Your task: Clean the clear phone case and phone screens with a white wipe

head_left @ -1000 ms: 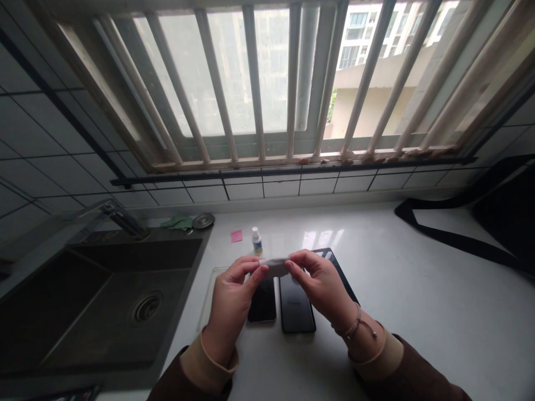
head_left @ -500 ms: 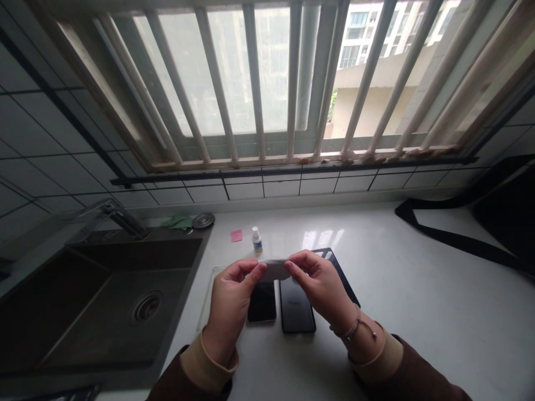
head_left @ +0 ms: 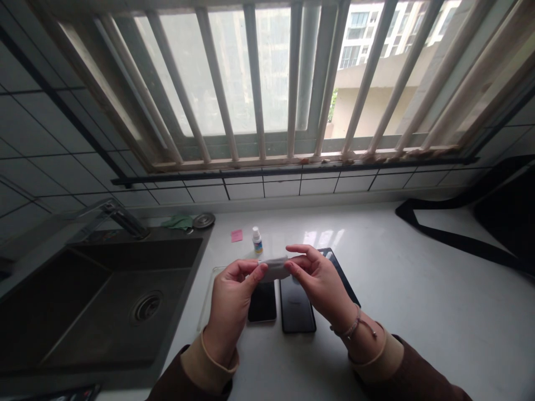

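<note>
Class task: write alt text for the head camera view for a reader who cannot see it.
The left hand and right hand hold a folded white wipe or packet above two dark smartphones on a white counter. A dropper bottle stands beyond them, a dark sink lies left, and a barred window is ahead.

On my feed, the folded white cloth [head_left: 273,269] shows pale against the glossy black rectangular smartphone [head_left: 297,309] and the smaller black smartphone [head_left: 262,301]. The dark brown sleeves [head_left: 196,381] end in tan cuffs [head_left: 207,359]. The white stone countertop [head_left: 376,289] carries a square pink sticky note [head_left: 236,235], a small white bottle with a blue label [head_left: 257,240] and a crumpled green cloth [head_left: 179,223]. Beside it I see a dark grey metal sink [head_left: 83,328], white wall tiles [head_left: 62,133] gridded with black lines, and a black fabric strap [head_left: 455,240].
</note>
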The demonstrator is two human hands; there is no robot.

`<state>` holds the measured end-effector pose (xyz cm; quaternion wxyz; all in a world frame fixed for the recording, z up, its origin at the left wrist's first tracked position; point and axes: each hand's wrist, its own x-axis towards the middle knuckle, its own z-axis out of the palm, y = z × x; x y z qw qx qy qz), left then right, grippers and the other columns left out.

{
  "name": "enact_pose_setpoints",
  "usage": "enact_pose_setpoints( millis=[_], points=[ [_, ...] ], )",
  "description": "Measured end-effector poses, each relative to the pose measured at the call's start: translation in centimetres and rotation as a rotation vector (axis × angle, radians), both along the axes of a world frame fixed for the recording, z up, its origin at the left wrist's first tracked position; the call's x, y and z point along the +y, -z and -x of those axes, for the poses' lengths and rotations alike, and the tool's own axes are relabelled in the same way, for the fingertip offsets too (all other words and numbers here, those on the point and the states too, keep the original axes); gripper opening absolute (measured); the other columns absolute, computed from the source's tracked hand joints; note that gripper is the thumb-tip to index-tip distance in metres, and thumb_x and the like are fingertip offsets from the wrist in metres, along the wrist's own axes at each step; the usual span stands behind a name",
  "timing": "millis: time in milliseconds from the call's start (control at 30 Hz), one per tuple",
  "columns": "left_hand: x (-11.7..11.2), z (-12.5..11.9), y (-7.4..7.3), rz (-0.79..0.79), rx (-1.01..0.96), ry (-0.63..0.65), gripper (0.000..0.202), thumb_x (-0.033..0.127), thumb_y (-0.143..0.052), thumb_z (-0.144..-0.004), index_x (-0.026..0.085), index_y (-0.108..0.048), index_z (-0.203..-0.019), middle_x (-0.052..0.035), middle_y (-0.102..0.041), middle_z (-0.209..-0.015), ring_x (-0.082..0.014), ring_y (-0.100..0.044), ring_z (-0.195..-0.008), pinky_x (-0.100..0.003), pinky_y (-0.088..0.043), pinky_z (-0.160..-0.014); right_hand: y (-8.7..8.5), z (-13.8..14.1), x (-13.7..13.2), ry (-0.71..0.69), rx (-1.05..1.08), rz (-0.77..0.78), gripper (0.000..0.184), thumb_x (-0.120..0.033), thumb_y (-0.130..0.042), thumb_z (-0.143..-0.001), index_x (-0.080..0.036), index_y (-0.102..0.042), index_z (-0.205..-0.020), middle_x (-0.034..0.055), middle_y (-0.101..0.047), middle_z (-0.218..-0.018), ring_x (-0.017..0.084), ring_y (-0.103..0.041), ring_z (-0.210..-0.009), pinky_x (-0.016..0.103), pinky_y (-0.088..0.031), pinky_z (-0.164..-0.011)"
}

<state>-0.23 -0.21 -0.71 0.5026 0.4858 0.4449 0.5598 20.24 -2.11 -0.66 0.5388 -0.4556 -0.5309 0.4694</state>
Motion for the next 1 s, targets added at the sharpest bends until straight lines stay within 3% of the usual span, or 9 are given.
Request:
enact_pose_setpoints(
  millis=[200, 367, 467, 600, 733, 900, 1000],
  points=[
    [0.0, -0.1, -0.2, 0.009, -0.015, 0.005, 0.026, 0.037, -0.094, -0.079, 0.018, -0.078, -0.086, -0.0027, -0.076, -0.089, -0.017, -0.069, -0.084, -0.028, -0.055, -0.081, 0.4, -0.1, 0.3, -0.045, 0.005, 0.012, 0.047, -0.051, -0.074, -0.098, -0.021, -0.066, -0.133, 0.0068, -0.079, -0.097, 0.021, -0.072, -0.089, 0.032, -0.053, -0.077],
    [-0.2, 0.0, -0.8, -0.026, 0.084, 0.043, 0.025, 0.037, -0.094, -0.078, 0.018, -0.079, -0.082, -0.0048, -0.077, -0.09, -0.0197, -0.071, -0.087, -0.03, -0.056, -0.084, 0.4, 0.0, 0.4, -0.153, -0.035, 0.057, 0.053, -0.056, -0.071, -0.099, -0.022, -0.065, -0.14, 0.0088, -0.076, -0.111, 0.022, -0.07, -0.097, 0.035, -0.054, -0.084],
    [-0.3, -0.1, -1.0, -0.043, 0.13, 0.075, 0.024, 0.038, -0.093, -0.079, 0.018, -0.08, -0.082, -0.0059, -0.078, -0.091, -0.0208, -0.072, -0.088, -0.032, -0.056, -0.085, 0.2, 0.2, 0.4, -0.229, -0.008, 0.092, 0.042, -0.055, -0.075, -0.096, -0.021, -0.075, -0.121, 0.0076, -0.077, -0.105, 0.022, -0.07, -0.093, 0.035, -0.054, -0.083],
    [-0.4, -0.2, -0.9, -0.034, 0.133, 0.073, 0.026, 0.039, -0.093, -0.079, 0.018, -0.079, -0.081, -0.0063, -0.078, -0.091, -0.0209, -0.071, -0.088, -0.032, -0.056, -0.086, 0.0, 0.3, 0.3, -0.187, -0.012, 0.05, 0.038, -0.056, -0.072, -0.098, -0.019, -0.079, -0.097, 0.005, -0.074, -0.09, 0.02, -0.065, -0.084, 0.032, -0.05, -0.076],
    [-0.4, -0.4, -0.8, 0.021, 0.062, 0.079, 0.029, 0.037, -0.095, -0.077, 0.017, -0.075, -0.083, -0.0045, -0.076, -0.088, -0.018, -0.07, -0.084, -0.028, -0.056, -0.08, -0.1, 0.2, 0.2, -0.175, 0.007, 0.049, 0.04, -0.058, -0.071, -0.098, -0.018, -0.079, -0.097, 0.0041, -0.071, -0.086, 0.018, -0.061, -0.08, 0.031, -0.048, -0.072],
    [-0.3, -0.5, -1.0, 0.122, -0.045, 0.142, 0.042, 0.036, -0.095, -0.077, 0.019, -0.075, -0.11, -0.0031, -0.078, -0.089, -0.0168, -0.071, -0.082, -0.026, -0.056, -0.078, -0.2, 0.4, 0.2, -0.221, 0.063, 0.081, 0.039, -0.057, -0.074, -0.096, -0.018, -0.078, -0.099, 0.0033, -0.072, -0.087, 0.018, -0.063, -0.08, 0.03, -0.048, -0.073],
    [-0.3, -0.5, -0.9, 0.126, 0.003, 0.174, 0.038, 0.039, -0.094, -0.078, 0.017, -0.078, -0.104, -0.0061, -0.08, -0.093, -0.0187, -0.072, -0.085, -0.028, -0.057, -0.079, -0.1, 0.6, 0.3, -0.281, 0.151, 0.145, 0.039, -0.052, -0.086, -0.088, -0.019, -0.078, -0.108, 0.0038, -0.076, -0.095, 0.018, -0.067, -0.087, 0.03, -0.051, -0.079]
  ],
)
